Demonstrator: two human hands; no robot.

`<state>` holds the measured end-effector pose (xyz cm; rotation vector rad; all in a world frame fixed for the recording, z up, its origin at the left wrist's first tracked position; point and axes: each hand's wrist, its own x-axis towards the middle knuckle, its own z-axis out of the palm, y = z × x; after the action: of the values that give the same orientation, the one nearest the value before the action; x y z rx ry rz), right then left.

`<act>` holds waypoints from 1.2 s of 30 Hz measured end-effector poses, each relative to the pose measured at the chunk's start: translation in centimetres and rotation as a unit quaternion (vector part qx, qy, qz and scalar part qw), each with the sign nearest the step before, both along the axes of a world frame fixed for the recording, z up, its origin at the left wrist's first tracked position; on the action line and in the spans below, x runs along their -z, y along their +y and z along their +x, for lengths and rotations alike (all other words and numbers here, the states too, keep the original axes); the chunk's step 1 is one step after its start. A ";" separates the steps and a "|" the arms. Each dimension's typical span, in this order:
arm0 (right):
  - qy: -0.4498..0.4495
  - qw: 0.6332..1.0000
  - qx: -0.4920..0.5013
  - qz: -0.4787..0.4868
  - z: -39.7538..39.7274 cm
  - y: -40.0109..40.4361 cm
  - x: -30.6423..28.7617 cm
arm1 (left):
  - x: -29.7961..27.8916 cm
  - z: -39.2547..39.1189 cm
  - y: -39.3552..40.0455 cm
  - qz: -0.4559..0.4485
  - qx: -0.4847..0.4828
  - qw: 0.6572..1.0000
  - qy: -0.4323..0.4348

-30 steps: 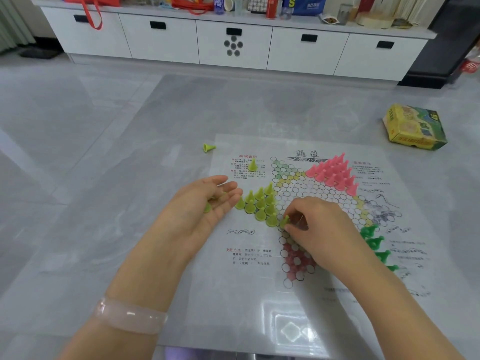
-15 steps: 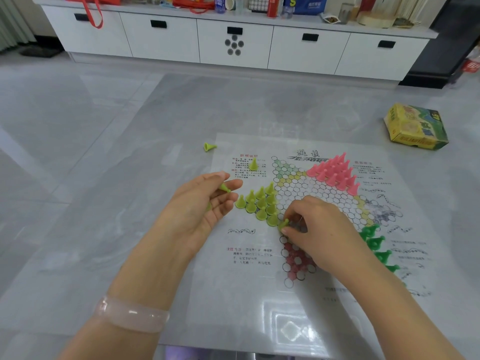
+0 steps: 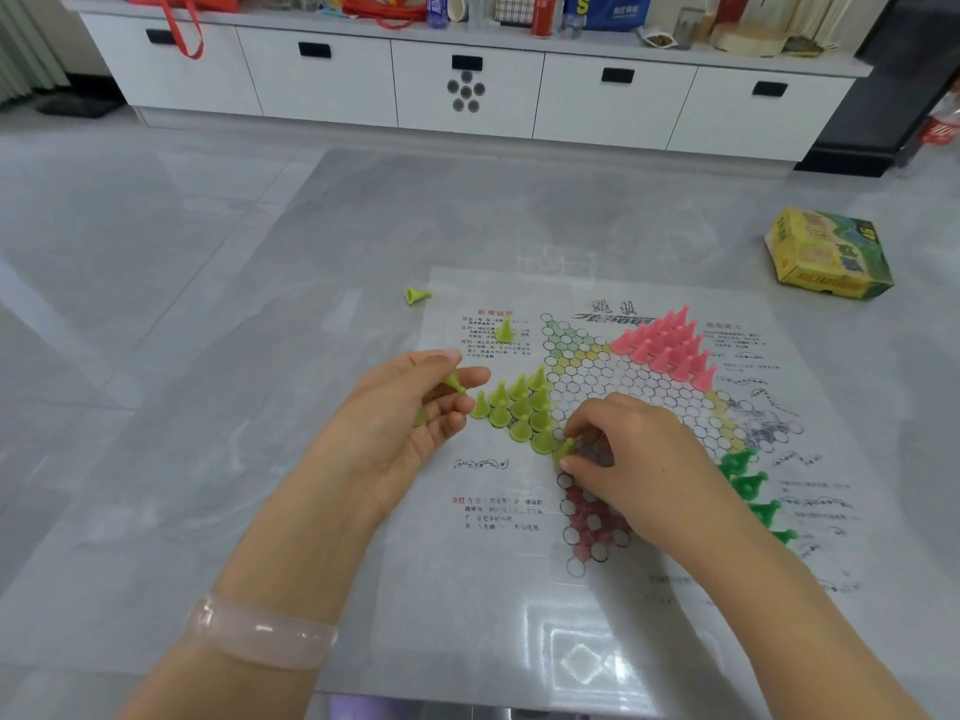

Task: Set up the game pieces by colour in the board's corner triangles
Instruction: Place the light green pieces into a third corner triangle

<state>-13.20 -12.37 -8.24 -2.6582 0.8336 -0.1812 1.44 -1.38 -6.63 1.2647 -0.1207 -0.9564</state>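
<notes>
A paper star board (image 3: 519,491) lies on the glass table. Several yellow-green cone pieces (image 3: 519,407) stand in its left triangle, pink ones (image 3: 670,345) fill the upper right triangle, dark green ones (image 3: 748,480) line the right triangle. My left hand (image 3: 405,418) pinches one yellow-green piece (image 3: 454,383) between thumb and fingers and has another at its fingers. My right hand (image 3: 639,459) pinches a yellow-green piece (image 3: 565,449) at the bottom end of the left triangle. One loose yellow-green piece (image 3: 505,331) stands on the printed text; another (image 3: 416,295) lies tipped on the table.
A yellow and green game box (image 3: 828,254) lies at the table's far right. A white cabinet (image 3: 467,80) with cluttered top runs along the back wall. The table's near edge (image 3: 467,706) is close to me.
My left hand's thumb and fingers have worked a yellow-green piece up from the palm to the fingertips. My right hand has stayed at the left triangle's bottom end with its piece.
</notes>
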 end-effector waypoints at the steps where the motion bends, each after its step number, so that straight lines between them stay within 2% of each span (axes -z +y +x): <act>1: -0.012 1.000 -0.001 0.004 -0.1 -0.1 -0.1 | 0.0 -0.1 0.0 0.010 0.014 1.000 -0.019; 6: -0.210 0.974 0.025 0.078 0.1 0.5 -1.5 | 0.3 -0.9 0.0 0.046 0.114 0.985 -0.121; 9: -0.259 0.953 0.012 0.159 0.5 0.9 -1.5 | 0.3 -1.5 -0.4 0.037 0.152 0.975 -0.160; 11: -0.265 0.948 -0.021 0.176 0.7 1.1 -1.4 | 0.3 -1.8 -0.5 0.036 0.166 0.970 -0.175; 15: -0.271 0.949 -0.072 0.144 0.9 1.4 -1.5 | 0.5 -1.9 -0.5 0.038 0.166 0.970 -0.175; 19: -0.245 0.961 -0.111 0.062 1.1 1.3 -0.9 | 0.7 -2.0 -0.7 0.057 0.172 0.972 -0.152; 24: -0.217 0.968 -0.123 -0.005 1.3 1.4 -0.5 | 0.8 -2.1 -0.6 0.070 0.186 0.972 -0.125; 27: -0.212 0.970 -0.121 -0.002 1.5 1.4 -0.6 | 0.6 -2.1 -0.6 0.074 0.189 0.970 -0.133; 30: -0.226 0.969 -0.086 0.050 1.4 1.3 -1.0 | 0.3 -2.0 -0.5 0.089 0.174 0.968 -0.158; 32: -0.252 0.964 -0.021 0.084 1.2 0.6 -1.3 | 0.3 -1.7 -0.5 0.099 0.156 0.970 -0.160; 34: -0.251 0.962 0.048 0.098 0.8 -0.4 -1.4 | 0.3 -1.3 -0.6 0.103 0.131 0.977 -0.132; 36: -0.202 0.972 0.084 0.084 0.5 -1.2 -1.1 | 0.2 -1.0 -0.6 0.089 0.105 0.987 -0.085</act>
<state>-12.75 -13.58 -7.12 -2.2786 0.8878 -0.6403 0.45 -1.97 -6.88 1.5212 -0.3118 -1.0569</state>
